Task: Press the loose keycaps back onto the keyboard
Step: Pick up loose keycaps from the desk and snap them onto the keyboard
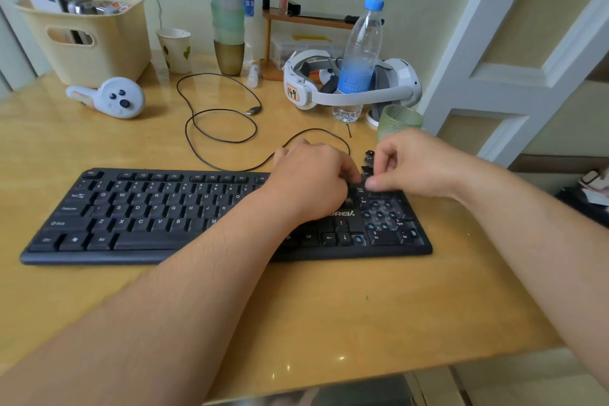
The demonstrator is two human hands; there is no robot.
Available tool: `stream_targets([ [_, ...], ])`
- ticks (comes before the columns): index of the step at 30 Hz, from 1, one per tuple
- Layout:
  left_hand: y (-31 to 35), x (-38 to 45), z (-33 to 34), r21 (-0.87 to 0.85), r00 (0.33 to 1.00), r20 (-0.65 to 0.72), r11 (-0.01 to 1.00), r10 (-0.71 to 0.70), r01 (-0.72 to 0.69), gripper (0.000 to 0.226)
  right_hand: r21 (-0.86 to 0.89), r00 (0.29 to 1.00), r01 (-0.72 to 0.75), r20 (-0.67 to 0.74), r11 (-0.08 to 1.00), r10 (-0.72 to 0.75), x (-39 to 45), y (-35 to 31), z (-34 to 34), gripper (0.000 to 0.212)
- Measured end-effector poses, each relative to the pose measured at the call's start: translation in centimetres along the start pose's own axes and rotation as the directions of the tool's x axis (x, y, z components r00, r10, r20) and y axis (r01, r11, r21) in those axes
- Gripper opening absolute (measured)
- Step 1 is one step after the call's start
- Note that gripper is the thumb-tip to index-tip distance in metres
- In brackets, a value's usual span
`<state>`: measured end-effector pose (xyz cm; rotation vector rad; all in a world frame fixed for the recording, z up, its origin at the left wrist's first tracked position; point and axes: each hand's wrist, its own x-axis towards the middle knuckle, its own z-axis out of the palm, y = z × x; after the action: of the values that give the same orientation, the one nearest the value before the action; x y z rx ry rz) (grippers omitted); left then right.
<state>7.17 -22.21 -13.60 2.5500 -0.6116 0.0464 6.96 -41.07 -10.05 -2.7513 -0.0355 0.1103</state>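
the keyboard [197,214] lies across the middle of the surface [329,313], parallel to its near edge, and both hands meet over its right end, where the number pad [384,217] shows bare blue switch stems in place of several caps. the left hand [313,181] lies curled over the block between the main keys and the pad, fingertips down at the pad's top left corner, probably steadying the board or seating a cap; whether it pinches anything i cannot tell, since its fingers hide the spot. the right hand [408,165] has its fingers curled with the tips bearing down on the pad's top row, likely pressing a cap home, though the cap itself is hidden. a few loose keycaps [368,160] sit just behind the keyboard's far right corner, between the two hands, within easy reach. close behind the right hand stands a green glass [398,120], then a water bottle [359,56] and a white headset [349,86], which crowd the surface's far right side. the keyboard's cable [224,128] loops toward the far edge, and a white controller [112,97] rests well apart on the left.
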Motion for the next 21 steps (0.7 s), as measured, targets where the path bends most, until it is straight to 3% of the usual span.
stream_targets([
  [2,0.0,0.0,0.2,-0.009,0.999,-0.001,0.999,0.041,-0.041,0.044,0.041,0.985,0.012,-0.171,0.999,-0.004,0.7,1.2,-0.9,0.015],
  [5,-0.1,-0.2,0.3,0.061,0.992,0.034,0.99,0.121,-0.123,0.04,-0.102,0.948,0.0,-0.316,0.995,-0.033,1.9,2.7,-0.8,0.006],
  [8,-0.1,-0.1,0.3,0.068,0.989,0.034,0.987,0.141,-0.143,0.039,-0.314,0.962,0.097,-0.213,0.944,-0.17,2.9,3.2,0.5,0.022],
  [12,-0.1,0.2,0.4,0.055,0.989,-0.075,0.991,0.124,-0.121,0.041,-0.501,0.954,0.247,-0.027,0.83,-0.3,3.6,2.5,1.0,0.048],
  [21,-0.4,0.5,0.0,-0.041,0.985,-0.171,0.999,-0.027,0.02,0.041,-0.436,0.926,0.373,0.13,0.819,-0.353,4.1,1.2,0.5,0.028],
])
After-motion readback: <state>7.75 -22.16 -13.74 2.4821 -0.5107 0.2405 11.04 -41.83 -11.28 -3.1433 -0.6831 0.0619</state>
